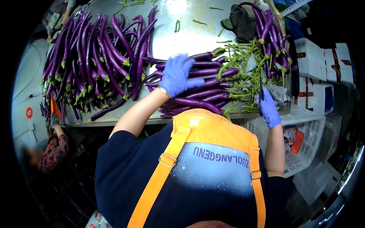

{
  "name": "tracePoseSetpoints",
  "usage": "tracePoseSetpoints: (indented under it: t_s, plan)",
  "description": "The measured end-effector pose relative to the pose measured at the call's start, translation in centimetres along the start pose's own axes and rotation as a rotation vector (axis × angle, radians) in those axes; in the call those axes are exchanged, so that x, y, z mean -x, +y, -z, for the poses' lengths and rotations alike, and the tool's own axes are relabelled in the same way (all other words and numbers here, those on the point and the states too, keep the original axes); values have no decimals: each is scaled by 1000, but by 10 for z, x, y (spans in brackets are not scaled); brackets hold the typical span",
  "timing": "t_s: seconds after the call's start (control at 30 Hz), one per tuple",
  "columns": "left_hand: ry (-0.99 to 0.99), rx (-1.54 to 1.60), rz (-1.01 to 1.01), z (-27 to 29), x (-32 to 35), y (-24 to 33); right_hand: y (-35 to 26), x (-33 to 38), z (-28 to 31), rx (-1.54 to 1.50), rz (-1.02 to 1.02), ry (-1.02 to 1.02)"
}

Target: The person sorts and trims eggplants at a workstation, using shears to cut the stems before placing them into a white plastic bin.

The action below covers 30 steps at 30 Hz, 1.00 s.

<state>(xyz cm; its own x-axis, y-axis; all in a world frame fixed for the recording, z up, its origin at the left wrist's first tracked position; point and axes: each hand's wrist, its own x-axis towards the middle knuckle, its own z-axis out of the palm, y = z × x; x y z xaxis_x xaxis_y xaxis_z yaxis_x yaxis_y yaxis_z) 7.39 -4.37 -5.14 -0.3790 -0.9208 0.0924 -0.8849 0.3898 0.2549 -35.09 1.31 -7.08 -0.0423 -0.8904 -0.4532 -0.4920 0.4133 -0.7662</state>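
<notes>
My left hand (177, 75), in a blue-purple glove, lies with its fingers stretched out across a row of long purple eggplants (209, 93) on the metal table. Most of their green stem ends point right. At the right, my gloved right hand (269, 110) is closed around a dark, narrow tool (261, 99) held upright; its exact kind is hard to make out. Just beyond that hand lies a heap of cut green stems (247, 64).
A large pile of eggplants (89, 57) covers the table's left side; another bunch (270, 34) lies far right, beside a dark cloth (242, 23). A white crate (304, 148) and foam boxes (310, 59) stand right. Another person's patterned sleeve (55, 152) shows at left.
</notes>
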Motion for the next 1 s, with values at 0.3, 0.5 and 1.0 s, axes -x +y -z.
tracePoseSetpoints:
  t_s: [0.3,0.5,1.0]
  plan:
    - [5,134,-211,0,-31,68,-35,46,-2,-424,41,-60]
    - [-291,-421,-520,-37,49,71,-58,31,-27,332,142,261]
    - [-194,-346,-475,-16,8,71,15,139,102,138,306,678]
